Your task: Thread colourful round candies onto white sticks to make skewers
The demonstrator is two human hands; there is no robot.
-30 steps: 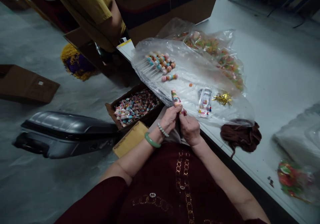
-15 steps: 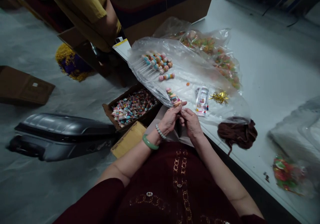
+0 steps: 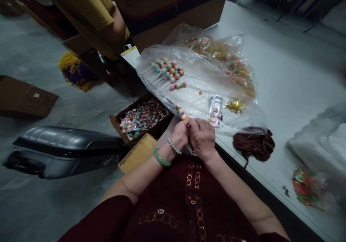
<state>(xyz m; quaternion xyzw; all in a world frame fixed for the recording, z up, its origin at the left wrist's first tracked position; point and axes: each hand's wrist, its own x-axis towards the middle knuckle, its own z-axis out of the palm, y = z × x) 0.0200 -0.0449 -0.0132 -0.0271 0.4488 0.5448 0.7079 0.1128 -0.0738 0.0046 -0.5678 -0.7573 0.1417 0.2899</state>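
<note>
My left hand [image 3: 180, 135] is closed around the lower end of a candy skewer [image 3: 181, 111], whose striped pastel pieces point up and away from me. The skewer seems to sit in a clear wrapper. Pressed against it, my right hand [image 3: 202, 136] has its fingers curled in, knuckles up; what they pinch is hidden, though a bit of red shows between the hands. Just beyond lie a stack of clear printed bags [image 3: 216, 108] and gold twist ties [image 3: 234, 106]. Farther off on the plastic sheet [image 3: 194, 72] are a loose row of candy [image 3: 177, 86] and a pile of candy skewers [image 3: 168, 69].
An open carton [image 3: 116, 124] of wrapped candies stands below the table edge at left, near a grey suitcase [image 3: 70, 144]. Bags of colourful candy [image 3: 240, 72] lie behind the sheet. A brown cloth [image 3: 254, 144] lies at right. Another person's arm [image 3: 117, 25] shows at upper left.
My right hand has turned over, knuckles now up, and closed in against my left. The held skewer has shifted slightly down and left. The view has moved a little.
</note>
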